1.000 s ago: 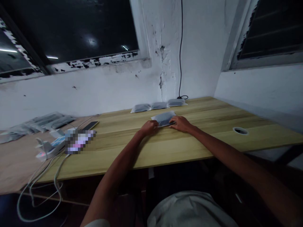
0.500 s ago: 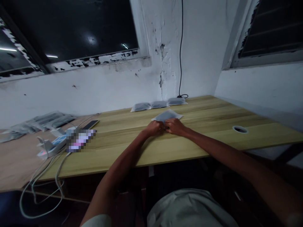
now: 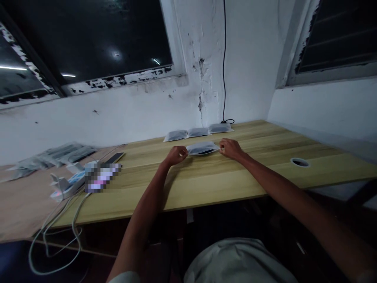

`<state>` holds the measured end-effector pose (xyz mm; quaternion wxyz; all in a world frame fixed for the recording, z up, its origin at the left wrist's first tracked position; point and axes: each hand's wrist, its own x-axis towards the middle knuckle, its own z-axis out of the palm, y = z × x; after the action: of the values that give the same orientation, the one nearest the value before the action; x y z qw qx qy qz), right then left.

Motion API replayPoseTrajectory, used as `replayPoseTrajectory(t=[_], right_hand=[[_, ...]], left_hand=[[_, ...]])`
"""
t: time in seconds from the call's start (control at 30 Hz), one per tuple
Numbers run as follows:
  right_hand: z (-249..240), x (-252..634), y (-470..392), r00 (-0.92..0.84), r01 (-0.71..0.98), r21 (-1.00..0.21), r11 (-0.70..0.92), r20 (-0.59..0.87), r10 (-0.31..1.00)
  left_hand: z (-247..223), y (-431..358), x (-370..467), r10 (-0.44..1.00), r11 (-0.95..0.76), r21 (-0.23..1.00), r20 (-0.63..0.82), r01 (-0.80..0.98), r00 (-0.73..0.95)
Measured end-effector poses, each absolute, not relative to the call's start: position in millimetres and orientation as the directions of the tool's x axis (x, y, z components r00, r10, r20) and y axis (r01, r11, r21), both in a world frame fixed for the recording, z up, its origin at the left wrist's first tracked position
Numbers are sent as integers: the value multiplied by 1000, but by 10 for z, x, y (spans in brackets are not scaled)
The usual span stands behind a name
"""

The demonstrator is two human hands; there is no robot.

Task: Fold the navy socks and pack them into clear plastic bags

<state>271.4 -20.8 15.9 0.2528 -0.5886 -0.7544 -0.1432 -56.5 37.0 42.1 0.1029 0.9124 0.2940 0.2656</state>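
A frosted translucent plastic bag (image 3: pixel 202 147) with something dark inside is stretched level between my hands, just over the tabletop. My left hand (image 3: pixel 176 155) pinches its left end, fingers curled in. At the opposite end, my right hand (image 3: pixel 231 148) grips the right corner between thumb and fingers. What the bag contains cannot be made out. Behind it, three similar filled bags lie in a row near the wall: a left one (image 3: pixel 176 135), a middle one (image 3: pixel 198 132) and a right one (image 3: pixel 220 127).
The wooden table (image 3: pixel 224 184) has a round cable hole (image 3: pixel 300 162) at right. To the left are a phone with a blurred screen (image 3: pixel 103 179), a dark phone-like slab (image 3: pixel 115 158), a power strip (image 3: pixel 66 188), looping cables (image 3: pixel 75 220) and a pile of packaged items (image 3: pixel 55 157).
My hands have moved apart from the bag's near edge to its two ends. The bag has turned from a diamond-like angle to lie lengthwise between them.
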Motion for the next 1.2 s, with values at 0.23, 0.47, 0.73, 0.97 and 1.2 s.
replayPoseTrajectory(t=[0.23, 0.47, 0.73, 0.97, 1.2], right_hand=[[47, 2693, -220, -232, 928, -162, 336, 453, 861], [330, 2406, -494, -323, 846, -149, 511, 620, 715], [-921, 875, -2428, -737, 459, -235, 857, 438, 515], [-1884, 587, -2538, -766, 638, -217, 739, -82, 638], [-1889, 611, -2564, -854, 517, -162, 841, -24, 520]], left_hand=[[339, 319, -417, 657, -753, 241, 304, 612, 690], [394, 247, -371, 620, -756, -1, 319, 655, 716], [381, 206, -333, 647, -729, -5, 321, 684, 692], [383, 204, -340, 674, -704, -5, 312, 710, 669], [399, 174, -300, 700, -686, 22, 291, 727, 652]])
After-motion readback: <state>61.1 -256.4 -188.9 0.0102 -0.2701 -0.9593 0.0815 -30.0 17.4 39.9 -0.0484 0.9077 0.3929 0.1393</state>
